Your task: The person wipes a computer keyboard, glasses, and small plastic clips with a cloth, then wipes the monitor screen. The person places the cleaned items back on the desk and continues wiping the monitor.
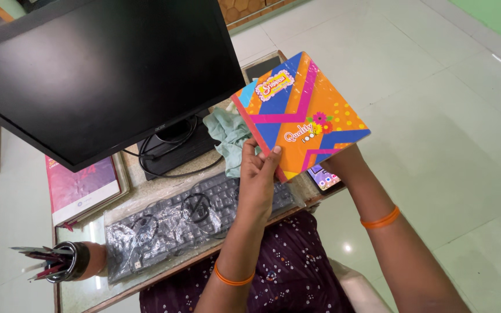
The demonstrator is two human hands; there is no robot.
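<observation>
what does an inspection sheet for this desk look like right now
surface: small glass-topped desk, crowded
job's things: colourful notebook held up over the desk's right end
clutter: pale green cloth, phone, pink book, pen holder
grippers: left hand grips the notebook's lower edge; right hand mostly hidden beneath it
cables: black cables looped at the monitor base; plastic-covered keyboard
surroundings: pale tiled floor

Head camera, looking steeply down, close over desk.
</observation>
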